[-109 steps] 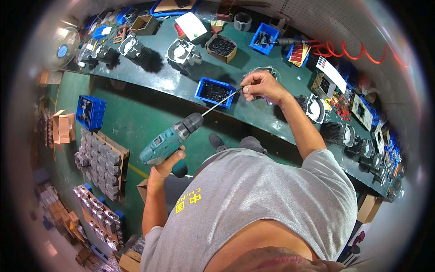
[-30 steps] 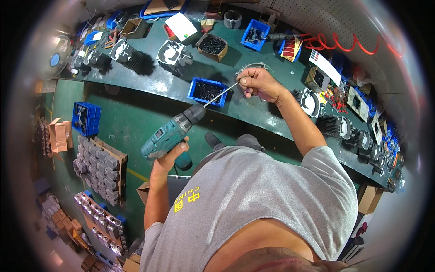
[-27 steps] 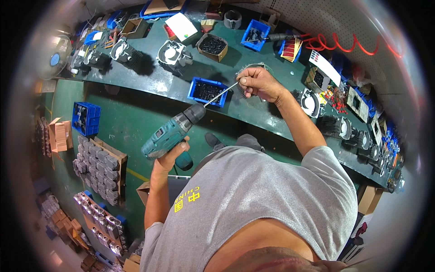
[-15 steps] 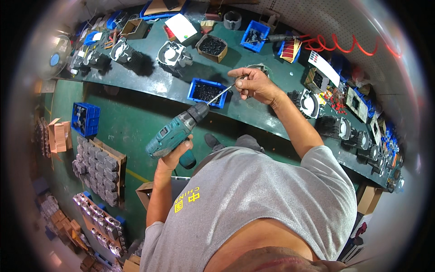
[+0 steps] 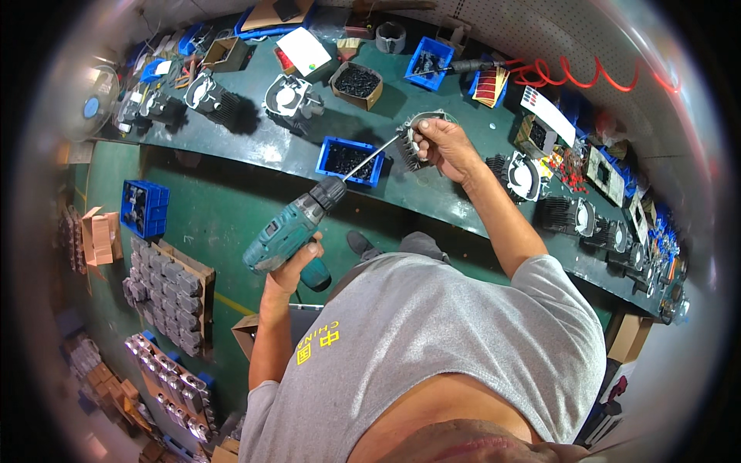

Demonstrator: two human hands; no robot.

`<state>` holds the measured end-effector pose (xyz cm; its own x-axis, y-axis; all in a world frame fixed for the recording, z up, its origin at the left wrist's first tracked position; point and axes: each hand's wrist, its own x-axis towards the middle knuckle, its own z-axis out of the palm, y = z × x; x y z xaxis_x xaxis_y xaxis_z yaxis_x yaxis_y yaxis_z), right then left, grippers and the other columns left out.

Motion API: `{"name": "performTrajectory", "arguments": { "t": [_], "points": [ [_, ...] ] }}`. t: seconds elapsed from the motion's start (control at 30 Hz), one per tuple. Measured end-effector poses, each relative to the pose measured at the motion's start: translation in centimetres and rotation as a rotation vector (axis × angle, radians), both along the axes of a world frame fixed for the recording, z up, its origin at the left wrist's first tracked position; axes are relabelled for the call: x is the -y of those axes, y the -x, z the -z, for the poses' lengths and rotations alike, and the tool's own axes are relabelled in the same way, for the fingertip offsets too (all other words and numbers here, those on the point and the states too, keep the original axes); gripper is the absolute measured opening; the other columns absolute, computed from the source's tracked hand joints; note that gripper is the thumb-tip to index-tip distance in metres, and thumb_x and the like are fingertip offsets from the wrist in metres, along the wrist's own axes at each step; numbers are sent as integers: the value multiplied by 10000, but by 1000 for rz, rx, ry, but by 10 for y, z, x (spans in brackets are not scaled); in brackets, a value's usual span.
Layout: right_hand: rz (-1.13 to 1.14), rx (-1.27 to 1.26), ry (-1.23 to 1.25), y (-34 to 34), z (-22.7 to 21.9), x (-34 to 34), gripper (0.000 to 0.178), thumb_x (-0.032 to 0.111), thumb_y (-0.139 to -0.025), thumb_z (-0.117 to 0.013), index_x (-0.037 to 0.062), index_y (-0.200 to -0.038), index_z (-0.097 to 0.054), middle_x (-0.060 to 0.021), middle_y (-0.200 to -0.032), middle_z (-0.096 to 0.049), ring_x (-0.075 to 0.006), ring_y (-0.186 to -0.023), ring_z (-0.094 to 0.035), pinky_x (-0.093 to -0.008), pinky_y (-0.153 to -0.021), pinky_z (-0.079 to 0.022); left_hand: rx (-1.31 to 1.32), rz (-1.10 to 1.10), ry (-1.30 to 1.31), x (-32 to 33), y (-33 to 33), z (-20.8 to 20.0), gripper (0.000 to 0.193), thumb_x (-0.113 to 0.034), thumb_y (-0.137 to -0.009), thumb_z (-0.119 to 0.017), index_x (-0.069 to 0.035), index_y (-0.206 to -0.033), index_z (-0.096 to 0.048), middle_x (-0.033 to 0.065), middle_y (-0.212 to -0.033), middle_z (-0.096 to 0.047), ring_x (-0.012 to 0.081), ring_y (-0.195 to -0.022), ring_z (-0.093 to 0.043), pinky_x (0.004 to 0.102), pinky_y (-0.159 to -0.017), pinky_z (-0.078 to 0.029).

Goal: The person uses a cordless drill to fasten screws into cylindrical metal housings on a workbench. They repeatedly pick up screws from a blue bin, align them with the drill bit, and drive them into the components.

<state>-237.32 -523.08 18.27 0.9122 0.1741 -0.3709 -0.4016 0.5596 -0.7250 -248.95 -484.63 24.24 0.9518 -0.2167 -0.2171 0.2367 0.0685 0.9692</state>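
Observation:
My left hand (image 5: 299, 261) is closed round the grip of a teal and black cordless drill (image 5: 282, 235). Its long thin bit (image 5: 361, 165) points up and right, passing over a blue bin (image 5: 376, 174) of small black parts. The tip reaches the left side of a dark finned metal housing (image 5: 409, 157) on the bench; exact contact is too small to make out. On the right side of that housing, my right hand (image 5: 448, 147) has its fingers curled at the rim, partly covering it.
Other finned housings (image 5: 287, 99) stand along the green bench (image 5: 255, 147). Behind lie a cardboard box (image 5: 356, 85) of black parts, another blue bin (image 5: 428, 63) and a coiled red hose (image 5: 571, 81). Grey castings (image 5: 166, 289) are stacked on the floor at left.
My right hand has moved from the bit tip to the housing, its extended index finger now curled in. The drill has shifted slightly left and down, still in my left hand.

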Motion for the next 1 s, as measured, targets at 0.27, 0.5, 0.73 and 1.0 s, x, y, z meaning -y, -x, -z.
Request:
{"name": "performTrajectory", "arguments": {
  "t": [0.27,0.5,0.73,1.0],
  "points": [
    [12,30,29,6,-5,0,287,94,-994,-685,-48,-1242,-661,-124,-1031,-726,-158,-824,-729,-285,-782,-656,-18,24,-45,4,2,-5,316,-152,-841,-750,18,-1099,-687,110,-856,-698,207,-781,-674,357,-766,-552],
    [-11,51,42,7,-6,3,265,58,-977,-698,-55,-1215,-672,-143,-1034,-734,-193,-838,-754,-296,-783,-654,-26,23,-7,2,4,0,259,-108,-867,-778,7,-1087,-704,72,-868,-709,169,-793,-678,331,-770,-551],
    [-37,102,120,7,-17,3,236,57,-962,-721,-56,-1168,-696,-139,-996,-731,-183,-818,-731,-335,-796,-658,-29,65,-47,-7,2,2,260,-100,-875,-778,-10,-1107,-702,58,-905,-711,159,-825,-676,325,-787,-548],
    [-85,101,142,6,-14,7,215,63,-956,-732,-45,-1141,-712,-125,-968,-733,-164,-792,-722,-340,-791,-653,-25,79,-54,-8,-1,-5,251,-86,-876,-775,-25,-1109,-701,51,-949,-707,155,-848,-674,326,-795,-549]
  ]
}}
